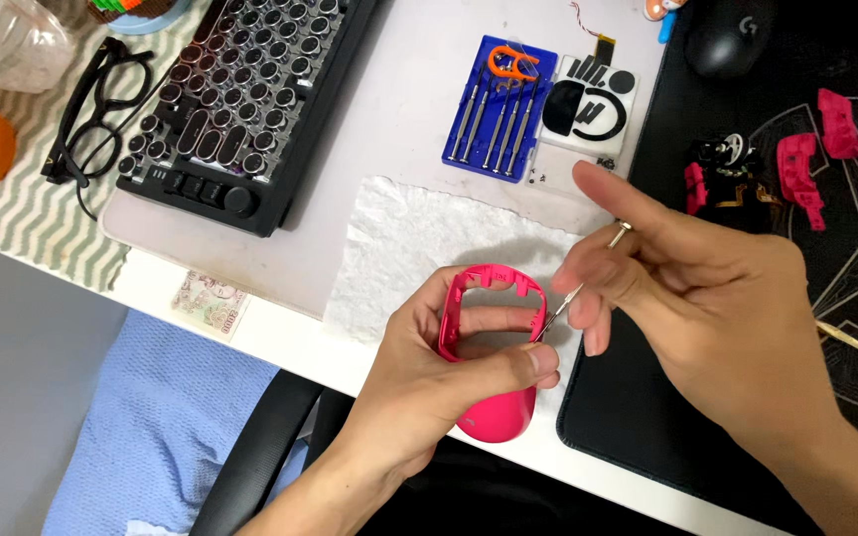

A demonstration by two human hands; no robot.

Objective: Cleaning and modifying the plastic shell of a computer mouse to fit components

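My left hand [429,382] grips a bright pink mouse shell [494,342], thumb across its lower part and fingers inside its open frame, held over a white paper towel [419,243]. My right hand [707,298] pinches a thin metal screwdriver [576,293], whose tip meets the shell's right inner edge. More pink shell pieces [816,149] and a small black circuit assembly [732,169] lie on the black mouse pad [647,397] at the right.
A blue case of small screwdrivers [499,104] with an orange tool and a sheet of black mouse skates [590,104] lie behind the towel. A black keyboard [240,89], glasses [91,104], a black mouse [732,35], a wooden stick [856,344] and a banknote [211,303] surround them.
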